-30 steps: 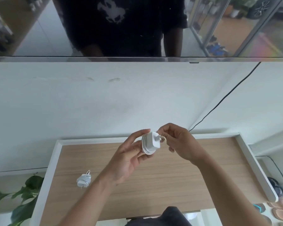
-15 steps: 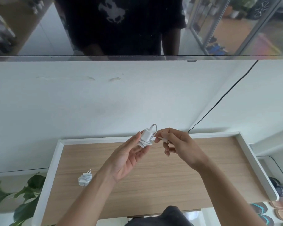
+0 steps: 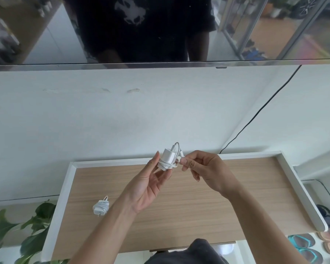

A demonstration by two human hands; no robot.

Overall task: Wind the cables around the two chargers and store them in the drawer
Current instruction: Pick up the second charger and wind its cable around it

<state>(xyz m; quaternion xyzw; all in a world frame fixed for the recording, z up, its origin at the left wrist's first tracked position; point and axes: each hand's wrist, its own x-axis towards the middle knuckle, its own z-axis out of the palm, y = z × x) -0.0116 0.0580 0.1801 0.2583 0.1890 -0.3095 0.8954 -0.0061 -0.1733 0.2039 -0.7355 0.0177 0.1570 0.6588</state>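
Note:
A white charger with its cable wound round it is held up over the far edge of the open drawer. My left hand holds it between thumb and fingertips. My right hand pinches the free end of the cable right beside the charger, where a short loop sticks up. A second white charger, wound with its cable, lies on the wooden drawer bottom at the near left.
The drawer has white raised rims and a wood-grain bottom. A black cable runs down the white wall behind it. Green plant leaves stand at the lower left, sandals on the floor at the lower right.
The charger has turned in my left hand from flat-faced to upright. My right hand has gone from the winding to pinching the cable end beside it.

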